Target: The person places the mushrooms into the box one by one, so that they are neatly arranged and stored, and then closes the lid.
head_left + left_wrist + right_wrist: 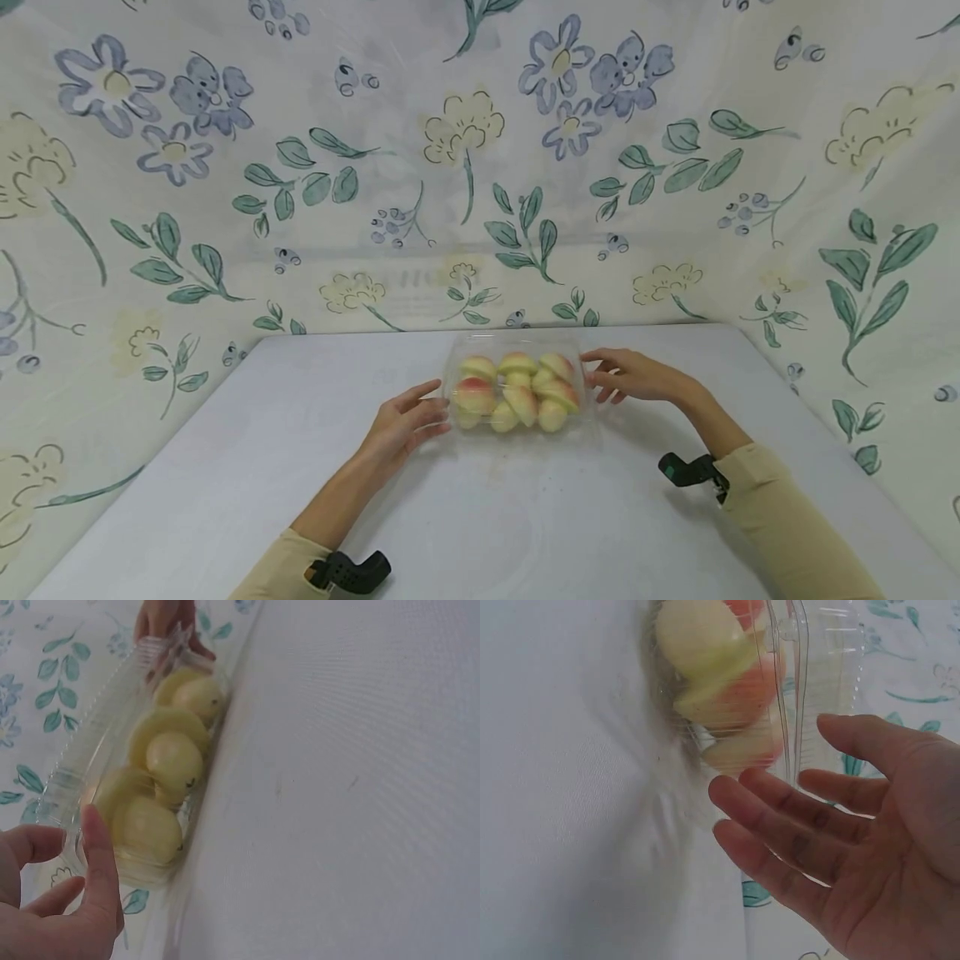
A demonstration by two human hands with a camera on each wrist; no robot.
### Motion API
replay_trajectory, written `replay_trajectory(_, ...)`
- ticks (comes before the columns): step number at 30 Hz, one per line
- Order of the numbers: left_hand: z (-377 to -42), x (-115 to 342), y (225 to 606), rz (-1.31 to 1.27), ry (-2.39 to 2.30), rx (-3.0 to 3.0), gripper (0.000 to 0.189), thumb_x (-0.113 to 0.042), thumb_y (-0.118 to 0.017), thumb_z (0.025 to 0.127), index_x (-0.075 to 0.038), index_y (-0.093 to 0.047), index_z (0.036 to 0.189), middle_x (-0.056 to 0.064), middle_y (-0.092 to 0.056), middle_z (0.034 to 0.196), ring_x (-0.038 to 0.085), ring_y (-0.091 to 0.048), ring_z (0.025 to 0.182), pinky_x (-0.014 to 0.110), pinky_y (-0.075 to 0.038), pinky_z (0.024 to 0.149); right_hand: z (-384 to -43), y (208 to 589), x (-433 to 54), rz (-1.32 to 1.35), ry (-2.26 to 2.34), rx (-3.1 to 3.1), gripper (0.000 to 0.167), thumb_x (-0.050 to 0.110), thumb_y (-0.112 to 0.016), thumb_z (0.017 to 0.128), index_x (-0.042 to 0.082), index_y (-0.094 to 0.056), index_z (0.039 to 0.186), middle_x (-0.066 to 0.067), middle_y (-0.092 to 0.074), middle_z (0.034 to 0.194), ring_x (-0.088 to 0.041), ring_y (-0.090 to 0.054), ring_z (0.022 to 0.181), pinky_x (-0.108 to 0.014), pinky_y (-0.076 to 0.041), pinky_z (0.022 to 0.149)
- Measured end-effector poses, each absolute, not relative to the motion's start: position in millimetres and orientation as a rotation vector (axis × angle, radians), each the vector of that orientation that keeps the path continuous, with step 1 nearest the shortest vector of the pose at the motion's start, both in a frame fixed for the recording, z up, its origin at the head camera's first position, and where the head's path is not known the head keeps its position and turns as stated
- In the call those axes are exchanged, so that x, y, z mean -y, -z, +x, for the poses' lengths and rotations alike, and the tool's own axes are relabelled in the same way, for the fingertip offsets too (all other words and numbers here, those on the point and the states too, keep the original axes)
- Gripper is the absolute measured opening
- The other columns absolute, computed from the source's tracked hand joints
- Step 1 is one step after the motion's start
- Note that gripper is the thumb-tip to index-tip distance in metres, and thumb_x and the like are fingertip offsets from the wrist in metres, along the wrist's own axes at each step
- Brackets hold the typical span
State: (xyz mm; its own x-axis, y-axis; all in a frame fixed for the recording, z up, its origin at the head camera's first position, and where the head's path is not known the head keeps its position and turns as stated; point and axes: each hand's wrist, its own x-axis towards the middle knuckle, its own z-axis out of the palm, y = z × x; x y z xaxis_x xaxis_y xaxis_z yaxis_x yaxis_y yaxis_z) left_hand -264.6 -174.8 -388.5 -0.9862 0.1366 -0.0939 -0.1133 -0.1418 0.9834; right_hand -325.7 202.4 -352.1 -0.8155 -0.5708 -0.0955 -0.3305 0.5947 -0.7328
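Note:
A clear plastic clamshell box (517, 340) stands toward the back of the white table. Inside it lie several mushroom-shaped pieces (475, 393) with pale yellow stems and caps blushed pink; in the left wrist view the stem ends (174, 761) carry small dark marks. My left hand (405, 425) is at the box's left end, fingers extended, the fingertips touching or nearly touching the plastic. At the right end, my right hand (633, 375) has its fingers spread and relaxed beside the wall, palm toward the box in the right wrist view, gripping nothing. The lid appears closed.
The white tabletop (510, 517) spreads out in front of the box. A floral cloth (465, 250) hangs behind and along both sides, close to the table's back edge. Each wrist wears a black camera mount (352, 573) over or near a beige sleeve (787, 517).

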Motion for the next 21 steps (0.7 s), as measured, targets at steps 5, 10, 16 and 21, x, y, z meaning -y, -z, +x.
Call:
replay_trajectory(5,-263.9,174.6,389.1,0.076,-2.265,-1.938,0.059,0.000,-0.058,0.094,-0.002,-0.037,0.149,0.001,-0.058,0.104,0.010,-0.060,0.091,0.025,-0.058,0.085,-321.8,347.1,-202.7,-0.726,1.010,-2.505,0.059,0.025,-0.051,0.103,-0.004,-0.030,0.150,-0.028,-0.059,0.127,-0.028,-0.070,0.096,-0.038,-0.060,0.082)
replay_trajectory(10,-264.5,174.5,387.5,0.070,-2.244,-1.973,0.061,0.000,-0.061,0.093,-0.005,-0.038,0.149,0.002,-0.057,0.106,0.012,-0.061,0.092,0.026,-0.058,0.087,-314.5,340.3,-201.9,-0.698,0.932,-2.448,0.072,0.029,-0.059,0.099,-0.002,-0.023,0.153,-0.022,-0.062,0.124,-0.027,-0.069,0.097,-0.037,-0.059,0.082)
replay_trajectory(16,-265.1,173.6,389.9,0.041,-2.244,-1.968,0.064,0.001,-0.063,0.091,-0.006,-0.037,0.150,0.002,-0.055,0.107,0.012,-0.062,0.093,0.029,-0.058,0.088,-310.3,339.1,-199.8,-0.680,0.903,-2.428,0.084,0.032,-0.065,0.095,-0.001,-0.016,0.155,-0.019,-0.063,0.123,-0.024,-0.069,0.096,-0.035,-0.059,0.082)
replay_trajectory(21,-264.5,172.1,390.8,0.021,-2.248,-1.970,0.062,0.002,-0.063,0.091,-0.005,-0.040,0.148,0.003,-0.054,0.109,0.013,-0.062,0.093,0.031,-0.058,0.088,-312.6,342.3,-198.4,-0.671,0.929,-2.421,0.082,0.027,-0.062,0.097,0.001,-0.012,0.156,-0.020,-0.063,0.124,-0.027,-0.069,0.097,-0.035,-0.059,0.082)
